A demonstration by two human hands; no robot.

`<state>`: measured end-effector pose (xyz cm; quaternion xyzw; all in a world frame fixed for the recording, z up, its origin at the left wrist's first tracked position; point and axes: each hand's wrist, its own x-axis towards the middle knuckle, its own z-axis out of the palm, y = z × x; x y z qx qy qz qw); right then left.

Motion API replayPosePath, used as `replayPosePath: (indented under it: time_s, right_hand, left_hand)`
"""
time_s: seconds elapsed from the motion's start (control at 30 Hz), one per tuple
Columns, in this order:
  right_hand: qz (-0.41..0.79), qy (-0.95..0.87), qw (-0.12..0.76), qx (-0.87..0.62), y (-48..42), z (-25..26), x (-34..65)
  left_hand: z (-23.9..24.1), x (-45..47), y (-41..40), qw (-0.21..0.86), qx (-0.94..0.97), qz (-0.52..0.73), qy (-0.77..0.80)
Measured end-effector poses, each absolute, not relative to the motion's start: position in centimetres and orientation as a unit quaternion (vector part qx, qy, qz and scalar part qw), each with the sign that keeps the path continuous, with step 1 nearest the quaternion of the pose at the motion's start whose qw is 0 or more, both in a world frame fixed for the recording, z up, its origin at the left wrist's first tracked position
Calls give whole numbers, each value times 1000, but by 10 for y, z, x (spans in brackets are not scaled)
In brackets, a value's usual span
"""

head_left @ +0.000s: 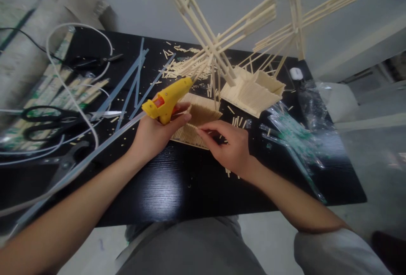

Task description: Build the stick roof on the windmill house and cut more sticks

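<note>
My left hand (155, 133) is wrapped round a yellow hot glue gun (169, 97), its nozzle pointing up and away to the right. A long clear glue stick (123, 127) trails from the gun's back end. Under both hands stands a small box-shaped model of wooden sticks (203, 114), with a stick windmill (211, 51) rising behind it. My right hand (230, 144) is closed in a pinch at the model's near edge; whatever the fingertips hold is too small to make out. The left fingertips rest close to the same wall.
A second stick windmill model (253, 91) stands to the right. Cut stick pieces (187, 68) lie behind. Black scissors (47, 121), loose glue sticks (135, 74), a white cable (63, 80) and packed sticks occupy the left. Plastic wrappers (294, 135) lie right on the black table (203, 194).
</note>
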<state>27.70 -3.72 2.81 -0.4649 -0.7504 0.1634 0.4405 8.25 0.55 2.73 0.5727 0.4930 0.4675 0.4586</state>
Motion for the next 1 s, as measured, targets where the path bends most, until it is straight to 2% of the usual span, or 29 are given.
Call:
replayPosePath:
  time_s: [0.53,0.7,1.0]
  right_hand:
    - [121,-787,442,-414,-43,24,281]
    - [152,-768,439,-441,-46,31,284]
    - [211,-800,355,-435,-44,11,289]
  left_hand:
    - [18,86,-12,494,521,505,479]
    - [20,84,-13,507,514,497,481]
    - [20,83,-14,520,500,496,483]
